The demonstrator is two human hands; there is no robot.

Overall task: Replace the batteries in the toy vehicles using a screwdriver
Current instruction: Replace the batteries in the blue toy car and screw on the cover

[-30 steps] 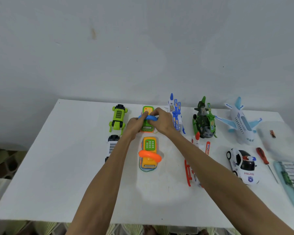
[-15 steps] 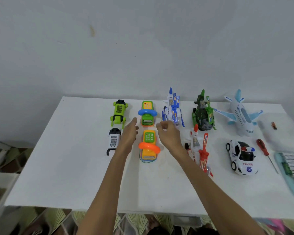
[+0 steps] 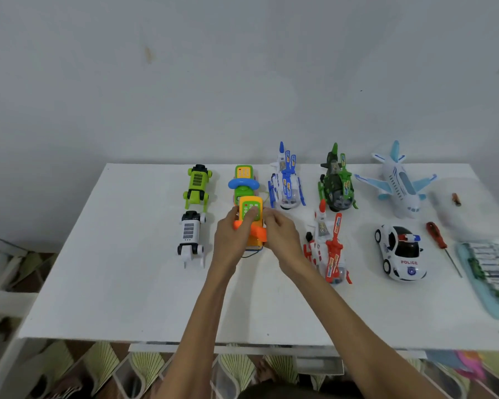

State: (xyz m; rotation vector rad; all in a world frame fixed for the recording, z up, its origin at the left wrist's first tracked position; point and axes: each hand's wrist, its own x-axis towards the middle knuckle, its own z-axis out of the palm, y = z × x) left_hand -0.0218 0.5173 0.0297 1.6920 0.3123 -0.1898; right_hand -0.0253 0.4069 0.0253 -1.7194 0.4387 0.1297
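Two hands meet on the orange toy phone (image 3: 250,214) at the centre of the frame. The left hand (image 3: 228,237) curls its fingers round the toy's left side and the right hand (image 3: 281,234) grips the right side by the orange handset, so both are holding it. The toy sits just in front of the green toy phone (image 3: 244,182), in the second column from the left on the white table (image 3: 113,269). Whether it has left the surface cannot be told.

The step in hand looks like picking this toy up to reach its battery door (probably on the underside, which is hidden here). To do that well, the person should lift it up and towards the lower edge of the frame, clear of the green toy phone close behind. The handset should stay pinned under a thumb, since it may be loose on its cord. Next, the left hand alone could hold the toy belly-up. That would free the right hand for the red-handled screwdriver (image 3: 436,237), which lies well apart at the right of the frame beside the pack of batteries (image 3: 491,272).
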